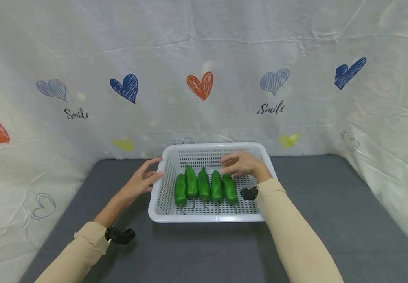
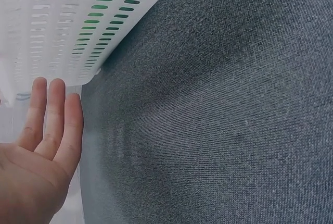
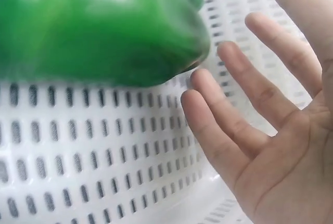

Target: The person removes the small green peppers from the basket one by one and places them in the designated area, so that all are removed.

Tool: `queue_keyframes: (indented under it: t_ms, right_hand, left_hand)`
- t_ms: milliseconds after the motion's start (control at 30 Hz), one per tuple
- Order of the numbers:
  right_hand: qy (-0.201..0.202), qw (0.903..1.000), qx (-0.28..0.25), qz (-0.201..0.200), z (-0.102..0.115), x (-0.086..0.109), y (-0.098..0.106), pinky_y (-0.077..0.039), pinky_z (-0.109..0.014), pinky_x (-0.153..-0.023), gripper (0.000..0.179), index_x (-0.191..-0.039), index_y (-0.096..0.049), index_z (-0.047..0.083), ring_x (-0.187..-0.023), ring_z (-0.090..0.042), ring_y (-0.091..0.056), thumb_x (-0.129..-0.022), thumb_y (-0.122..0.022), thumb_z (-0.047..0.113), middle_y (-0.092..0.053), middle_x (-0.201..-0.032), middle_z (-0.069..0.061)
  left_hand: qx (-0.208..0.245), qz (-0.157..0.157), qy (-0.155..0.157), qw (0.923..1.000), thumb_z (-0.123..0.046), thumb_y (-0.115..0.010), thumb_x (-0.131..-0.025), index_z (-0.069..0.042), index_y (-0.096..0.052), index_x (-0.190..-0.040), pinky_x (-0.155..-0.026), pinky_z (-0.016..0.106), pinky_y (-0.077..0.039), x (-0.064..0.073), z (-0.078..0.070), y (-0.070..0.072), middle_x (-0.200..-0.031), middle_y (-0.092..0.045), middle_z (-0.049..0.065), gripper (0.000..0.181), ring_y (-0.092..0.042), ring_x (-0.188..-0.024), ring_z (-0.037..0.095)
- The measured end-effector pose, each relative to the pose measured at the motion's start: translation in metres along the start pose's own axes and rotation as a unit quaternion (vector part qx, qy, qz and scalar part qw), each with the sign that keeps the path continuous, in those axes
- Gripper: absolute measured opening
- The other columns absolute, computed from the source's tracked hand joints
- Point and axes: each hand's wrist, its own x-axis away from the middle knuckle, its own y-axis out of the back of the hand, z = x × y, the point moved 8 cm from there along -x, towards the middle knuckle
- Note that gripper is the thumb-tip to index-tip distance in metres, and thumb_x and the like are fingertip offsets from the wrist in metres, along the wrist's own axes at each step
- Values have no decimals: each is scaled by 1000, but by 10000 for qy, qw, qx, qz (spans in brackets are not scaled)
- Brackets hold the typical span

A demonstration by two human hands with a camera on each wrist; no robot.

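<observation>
A white perforated plastic basket [image 1: 204, 219] holds several green peppers [image 1: 204, 184], lying side by side with their stems toward the near side. My left hand [image 1: 141, 181] is at the basket's left rim, its fingertips at the edge. In the left wrist view, that hand [image 2: 39, 156] shows three extended fingers beside the slotted wall; whether they touch it is hard to tell. Inside the basket, my right hand [image 1: 242, 163] hovers over the far end of the rightmost pepper [image 1: 230, 189]. The right wrist view shows spread fingers near a pepper's tip [image 3: 130, 31], holding nothing.
The basket stands on a dark grey cloth-covered table [image 1: 204, 251]. Behind it hangs a pale curtain [image 1: 161, 59] printed with hearts and the word Smile. Each wrist wears a small black device, one of them on the left wrist [image 1: 120, 236].
</observation>
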Motion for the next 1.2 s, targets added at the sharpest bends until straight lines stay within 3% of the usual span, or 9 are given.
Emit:
queue_keyframes:
  t_ms: [167, 600, 900, 1200]
  right_hand:
    - [-199, 9998, 26, 30, -8, -3, -2, -48, -44, -83, 57, -121, -63, 9, -106, -22, -57, -70, -85, 21, -59, -122, -10]
    - [-383, 9991, -47, 181, -14, -2, -11, -50, -44, -78, 58, -121, -63, 7, -115, -26, -49, -67, -86, 12, -56, -124, -10]
    - [-366, 9991, -89, 195, -15, -1, -11, -51, -42, -78, 52, -115, -66, 2, -108, -25, -54, -67, -85, 9, -59, -117, -9]
    - [-342, 9985, -148, 390, -13, 1, -14, -50, -43, -78, 57, -119, -62, 2, -110, -27, -53, -68, -85, 8, -57, -121, -11]
  left_hand:
    - [49, 110, 56, 9999, -22, -57, -96, -19, -22, -148, -76, 50, -50, 7, -17, -7, -130, -47, 23, 63, -55, -109, 34]
    - [-2, 87, 106, 9999, -23, -56, -96, -19, -21, -148, -77, 51, -49, 8, -18, -7, -130, -46, 23, 63, -54, -109, 34]
    - [12, 104, 98, 9999, -22, -57, -95, -19, -21, -148, -77, 51, -49, 8, -18, -8, -131, -46, 23, 64, -54, -109, 35]
    - [42, 116, 100, 9999, -22, -57, -96, -21, -21, -148, -77, 51, -49, 7, -18, -8, -131, -46, 23, 63, -54, -109, 34]
